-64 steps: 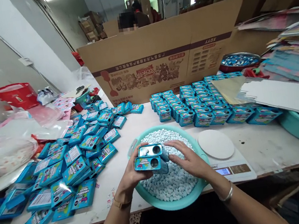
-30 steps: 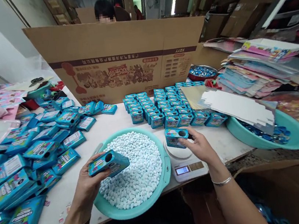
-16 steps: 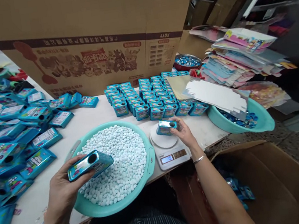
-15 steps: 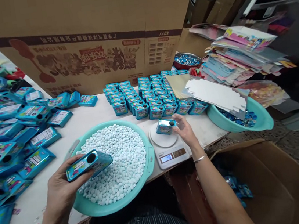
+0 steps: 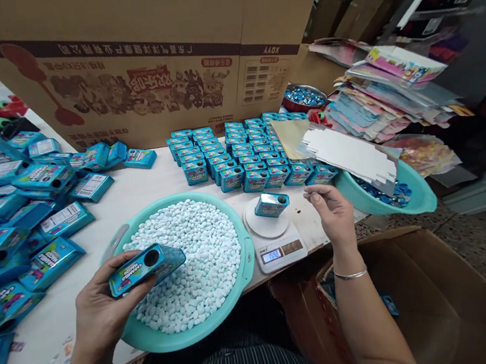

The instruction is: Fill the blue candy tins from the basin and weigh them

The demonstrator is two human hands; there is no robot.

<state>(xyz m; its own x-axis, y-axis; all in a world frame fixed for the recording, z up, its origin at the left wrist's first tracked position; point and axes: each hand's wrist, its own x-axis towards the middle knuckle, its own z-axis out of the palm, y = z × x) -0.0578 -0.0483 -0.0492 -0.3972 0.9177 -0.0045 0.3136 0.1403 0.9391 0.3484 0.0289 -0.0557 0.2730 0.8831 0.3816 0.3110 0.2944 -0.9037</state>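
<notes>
My left hand (image 5: pixel 101 301) grips a blue candy tin (image 5: pixel 146 266), tilted, with its round dark hole facing up. The tin is over a turquoise basin (image 5: pixel 251 253) full of small white candies (image 5: pixel 191 261). Another blue tin (image 5: pixel 272 204) rests on the round plate of a white kitchen scale (image 5: pixel 282 253), whose display is lit with digits. My right hand (image 5: pixel 335 211) hovers to the right of the scale, apart from that tin. Its fingers are loosely stretched out, and I see nothing held in them.
Rows of upright blue tins (image 5: pixel 240 158) stand behind the scale, before a large cardboard sheet (image 5: pixel 153 56). More tins (image 5: pixel 49 221) lie heaped at left. A second turquoise basin (image 5: pixel 423 196) with blue pieces sits at right, below stacked bags (image 5: pixel 381 102). An open carton (image 5: pixel 440 299) is at lower right.
My right hand has let go of the tin on the scale and moved to the right. The scale's digits have changed. My left hand keeps its tin in nearly the same place.
</notes>
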